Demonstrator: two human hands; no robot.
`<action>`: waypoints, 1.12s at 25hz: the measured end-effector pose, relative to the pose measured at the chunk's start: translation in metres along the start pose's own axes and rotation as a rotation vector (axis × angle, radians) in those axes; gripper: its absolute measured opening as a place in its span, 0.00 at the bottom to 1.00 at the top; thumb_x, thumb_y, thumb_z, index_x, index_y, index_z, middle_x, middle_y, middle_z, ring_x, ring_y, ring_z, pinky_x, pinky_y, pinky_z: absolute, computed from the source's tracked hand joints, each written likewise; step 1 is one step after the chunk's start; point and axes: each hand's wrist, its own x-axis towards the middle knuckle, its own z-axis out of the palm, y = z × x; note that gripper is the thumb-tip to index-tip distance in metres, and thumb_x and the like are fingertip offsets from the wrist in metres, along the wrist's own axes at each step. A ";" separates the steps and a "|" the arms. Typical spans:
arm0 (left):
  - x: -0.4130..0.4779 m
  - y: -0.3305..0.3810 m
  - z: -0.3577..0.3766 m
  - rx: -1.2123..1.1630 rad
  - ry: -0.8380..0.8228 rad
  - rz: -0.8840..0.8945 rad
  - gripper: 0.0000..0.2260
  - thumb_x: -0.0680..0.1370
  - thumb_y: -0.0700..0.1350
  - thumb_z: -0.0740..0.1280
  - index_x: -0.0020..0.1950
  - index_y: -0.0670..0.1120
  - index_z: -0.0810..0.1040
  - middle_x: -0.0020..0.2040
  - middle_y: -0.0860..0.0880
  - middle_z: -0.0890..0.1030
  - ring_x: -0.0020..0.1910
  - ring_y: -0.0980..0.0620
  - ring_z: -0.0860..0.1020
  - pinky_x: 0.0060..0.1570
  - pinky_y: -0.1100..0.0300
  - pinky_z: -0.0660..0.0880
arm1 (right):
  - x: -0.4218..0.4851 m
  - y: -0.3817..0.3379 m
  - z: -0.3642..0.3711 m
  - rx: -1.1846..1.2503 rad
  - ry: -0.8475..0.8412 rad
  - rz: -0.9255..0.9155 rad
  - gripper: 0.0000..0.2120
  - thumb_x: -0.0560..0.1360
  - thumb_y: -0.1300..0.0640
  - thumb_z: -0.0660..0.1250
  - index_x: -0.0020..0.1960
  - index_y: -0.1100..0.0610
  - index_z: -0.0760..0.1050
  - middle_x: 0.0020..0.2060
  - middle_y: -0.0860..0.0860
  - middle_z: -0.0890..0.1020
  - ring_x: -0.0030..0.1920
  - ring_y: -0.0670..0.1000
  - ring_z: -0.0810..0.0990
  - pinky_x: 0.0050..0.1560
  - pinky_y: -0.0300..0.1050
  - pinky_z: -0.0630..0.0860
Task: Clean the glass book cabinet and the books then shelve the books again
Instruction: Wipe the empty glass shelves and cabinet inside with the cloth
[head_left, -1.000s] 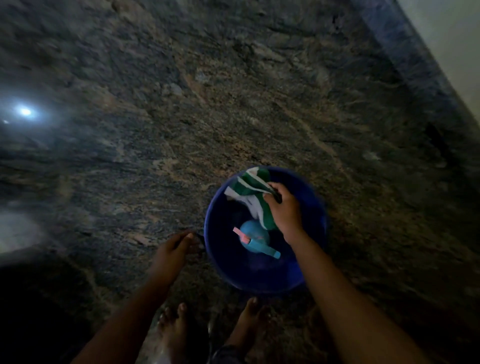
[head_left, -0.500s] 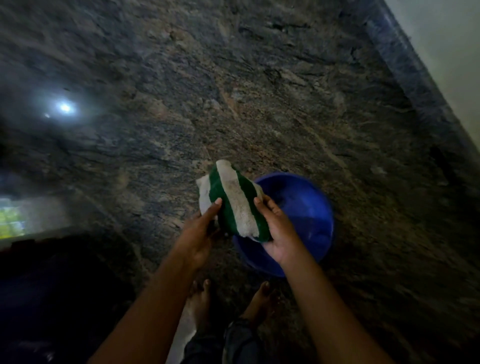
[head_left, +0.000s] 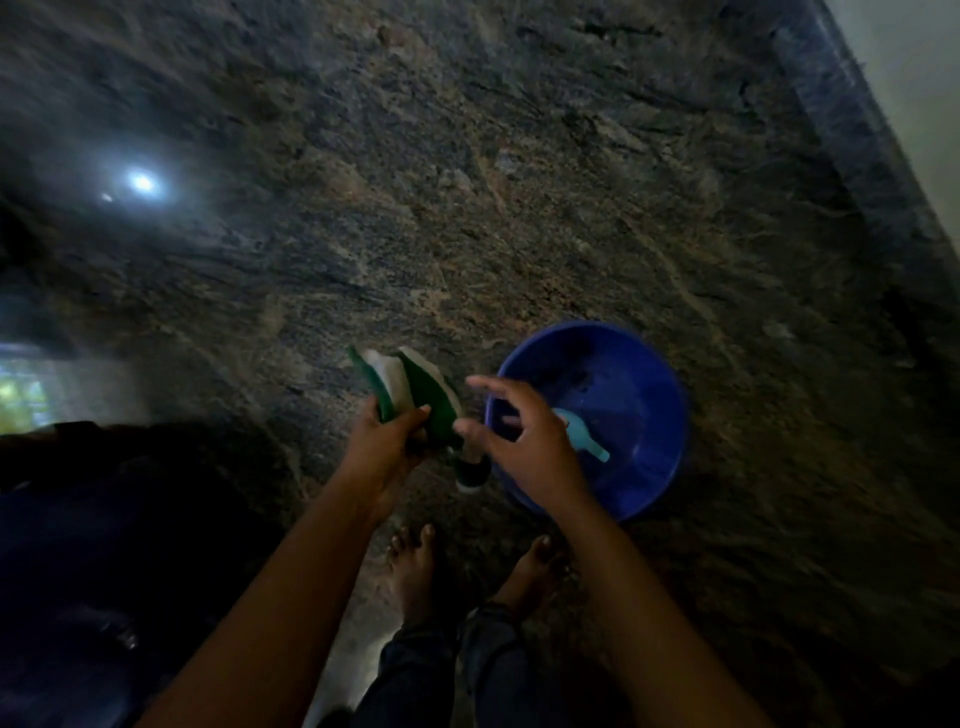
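Left hand (head_left: 387, 441) gripped striped cloth (head_left: 415, 387); right hand (head_left: 524, 441) spread over basin (head_left: 670, 395), teal spray bottle (head_left: 589, 444) just beneath, nearer right.

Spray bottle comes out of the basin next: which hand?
Right. The right hand is open and empty, over the blue basin and close to the spray bottle. The left hand grips the striped cloth outside the basin.

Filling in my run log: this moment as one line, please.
left hand: grips green-and-white cloth | right hand: open, over blue basin | light-blue bottle: lying in basin
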 end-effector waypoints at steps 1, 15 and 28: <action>-0.002 0.002 -0.001 -0.049 -0.022 -0.009 0.17 0.78 0.35 0.61 0.67 0.40 0.70 0.57 0.39 0.78 0.46 0.47 0.80 0.33 0.59 0.80 | -0.004 -0.003 0.003 0.013 -0.089 -0.022 0.21 0.70 0.52 0.73 0.61 0.46 0.72 0.57 0.44 0.75 0.55 0.30 0.70 0.53 0.23 0.67; -0.001 0.037 -0.038 0.668 -0.172 0.485 0.16 0.69 0.52 0.70 0.51 0.43 0.77 0.53 0.44 0.80 0.54 0.49 0.78 0.55 0.54 0.76 | 0.017 -0.034 -0.006 -0.110 -0.157 0.085 0.14 0.77 0.50 0.63 0.59 0.55 0.73 0.44 0.40 0.74 0.47 0.41 0.73 0.44 0.35 0.70; 0.012 0.020 -0.015 0.395 -0.153 0.188 0.07 0.78 0.41 0.63 0.54 0.49 0.75 0.47 0.51 0.80 0.47 0.54 0.78 0.50 0.54 0.76 | 0.043 0.008 -0.036 0.279 0.051 0.341 0.10 0.75 0.51 0.66 0.55 0.53 0.77 0.51 0.46 0.79 0.58 0.49 0.76 0.61 0.48 0.74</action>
